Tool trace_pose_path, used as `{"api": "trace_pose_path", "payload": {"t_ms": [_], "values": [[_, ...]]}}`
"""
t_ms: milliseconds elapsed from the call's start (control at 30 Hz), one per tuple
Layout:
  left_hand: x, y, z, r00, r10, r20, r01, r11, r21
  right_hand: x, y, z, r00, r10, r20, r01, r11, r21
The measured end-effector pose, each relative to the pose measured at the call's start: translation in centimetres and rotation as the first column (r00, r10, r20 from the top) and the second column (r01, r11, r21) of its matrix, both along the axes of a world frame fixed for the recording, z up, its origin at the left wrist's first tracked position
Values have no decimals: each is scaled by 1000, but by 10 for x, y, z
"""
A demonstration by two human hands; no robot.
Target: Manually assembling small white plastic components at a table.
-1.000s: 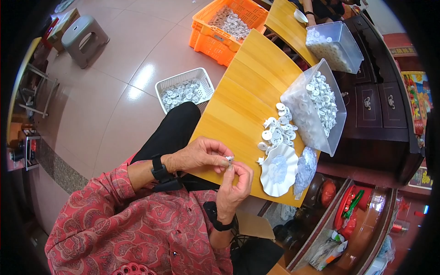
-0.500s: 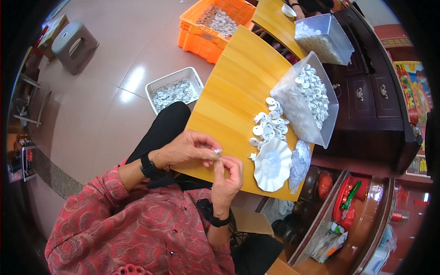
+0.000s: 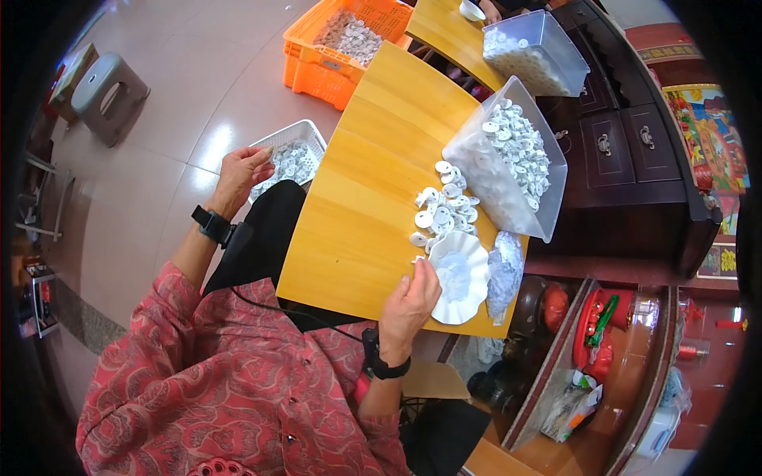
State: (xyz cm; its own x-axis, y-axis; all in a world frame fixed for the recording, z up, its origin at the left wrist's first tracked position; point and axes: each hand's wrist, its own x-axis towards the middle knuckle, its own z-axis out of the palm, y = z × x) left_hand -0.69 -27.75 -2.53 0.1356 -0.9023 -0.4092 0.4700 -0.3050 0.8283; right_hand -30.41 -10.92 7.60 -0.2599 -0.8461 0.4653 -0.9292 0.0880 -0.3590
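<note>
My left hand (image 3: 240, 176) is stretched out over the near side of a white plastic basket (image 3: 316, 141) on the floor, its fingers slightly apart and nothing visible in them. Small white and grey pieces lie in that basket. My right hand (image 3: 409, 308) is at the left edge of a white fluted dish (image 3: 479, 274), fingers bent and close together; their tips hide whatever they may hold. One small white piece (image 3: 417, 259) shows right by those fingertips. Inside the dish lie small, pale bluish, translucent bits (image 3: 454, 275). Just behind it spreads a loose pile of round white plastic pieces (image 3: 446, 210).
On the yellow wooden table (image 3: 349, 198), a clear bin (image 3: 496, 186) of white pieces leans toward me, with a plastic bag (image 3: 504, 274) nearer. Beyond are an orange crate (image 3: 317, 75), another clear bin (image 3: 536, 59) and someone's hand (image 3: 491, 11). A grey stool (image 3: 109, 95) stands left.
My hands, together over the table's near edge before, are now apart. The left went out left over the basket, the right moved to the dish. The whole view has shifted a little.
</note>
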Motion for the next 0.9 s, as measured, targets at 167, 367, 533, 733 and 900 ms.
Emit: {"api": "trace_pose_path", "payload": {"t_ms": [167,367,533,733,900], "values": [[-3,-13,-11,993,-45,112,35,995,88,9,2,-10,983,164,85,-171,981,87],[-60,7,71,922,-171,347,248,950,-191,15,10,-2,928,194,316,-196,980,-26],[-113,40,118,637,-306,708,656,697,-289,-21,14,1,968,-66,243,58,998,39],[-161,62,101,422,-243,874,889,301,-345,-43,17,-2,953,-249,-174,291,913,285],[-177,67,99,287,-128,949,956,93,-277,-50,17,-7,964,-171,-204,231,916,327]]}}
